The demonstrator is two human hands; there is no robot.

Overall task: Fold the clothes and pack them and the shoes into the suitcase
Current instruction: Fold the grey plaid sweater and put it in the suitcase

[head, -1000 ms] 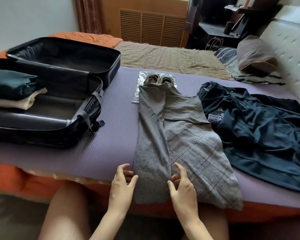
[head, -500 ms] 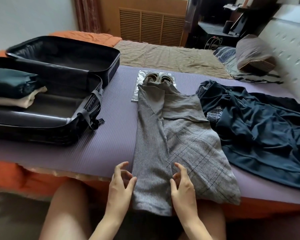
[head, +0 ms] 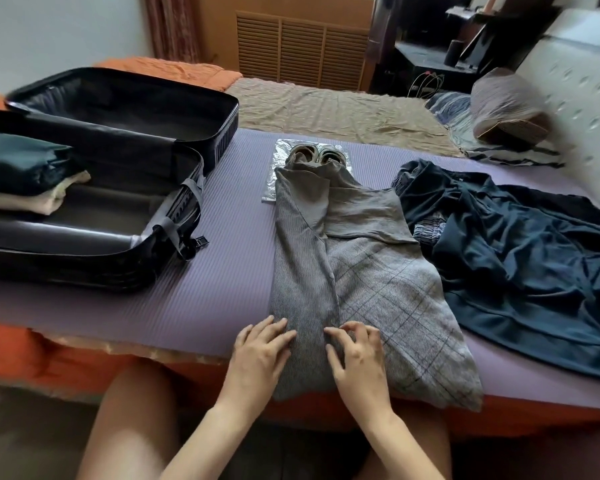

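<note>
head view: a purple mat (head: 222, 289) covers the near part of the bed. its near edge runs just in front of the person's knees, with orange sheet showing below it. the suitcase (head: 174, 237) lies open at the mat's left end. its near half holds a dark folded piece (head: 21, 168) on a cream one (head: 32, 202), pushed to the left, and the rest of that half's floor is bare. a bare strip of mat lies between the suitcase and the grey garment (head: 361, 271).

the garment lies along the middle of the mat, its sides folded inward. its hem hangs a little over the near edge and its top reaches the shoes (head: 316, 155) at the far edge. the shoes sit on a silver bag (head: 274, 181), partly under the garment's top. a heap of dark blue clothes (head: 516, 258) fills the mat's right end, touching the garment's right side.

both hands are at the near edge, on the garment's hem end. the left hand (head: 257, 358) lies flat with loose fingers over the left fold's outer edge. the right hand (head: 359, 365) has its fingers bent, tips on the cloth at the middle seam; whether it pinches cloth cannot be told.
</note>
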